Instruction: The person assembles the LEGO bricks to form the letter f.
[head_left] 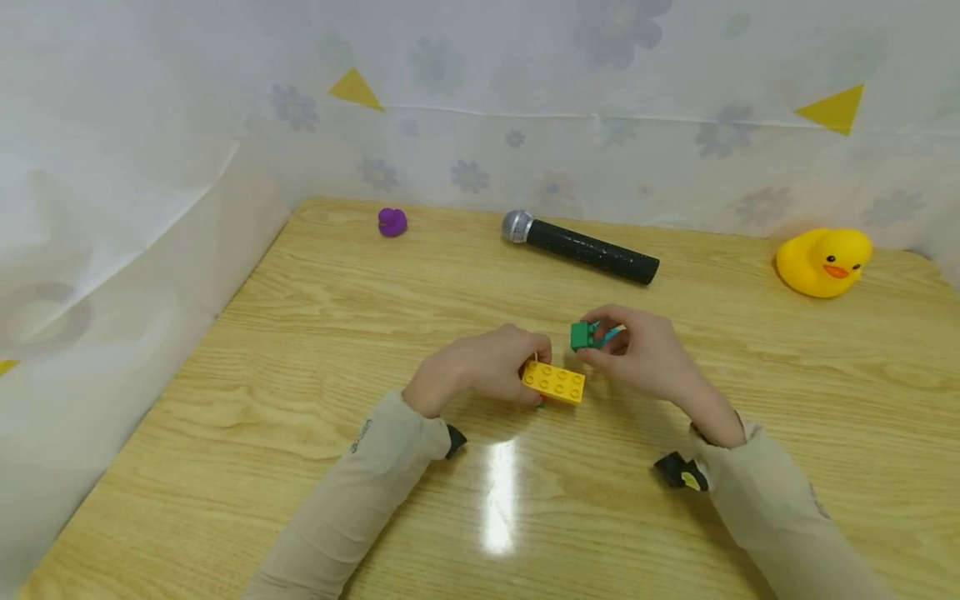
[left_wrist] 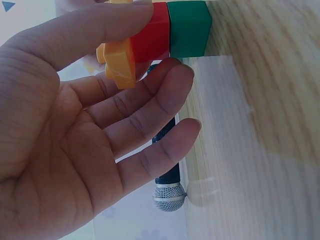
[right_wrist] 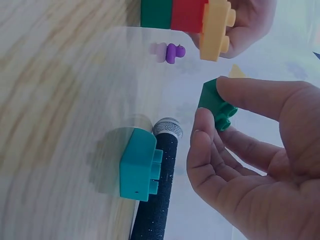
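My left hand [head_left: 483, 365] grips a small stack of toy building bricks between thumb and fingers. On top of the stack is a yellow brick [head_left: 555, 383] with its studs facing up. Below it come a red brick [left_wrist: 154, 35] and a green brick [left_wrist: 190, 29], the lowest one, at the tabletop. Just to the right, my right hand [head_left: 648, 354] pinches a separate green brick [right_wrist: 211, 97] by thumb and fingertips, raised off the table and apart from the stack. A teal brick [right_wrist: 136, 167] stands on the table beneath the right hand, studs up.
Beyond the hands a black microphone [head_left: 592, 250] with a silver head lies on the wooden table [head_left: 420, 517]. A small purple duck [head_left: 392, 222] sits at the back left, a larger yellow duck [head_left: 821, 265] at the back right. A flower-patterned white curtain [head_left: 480, 125] hangs behind.
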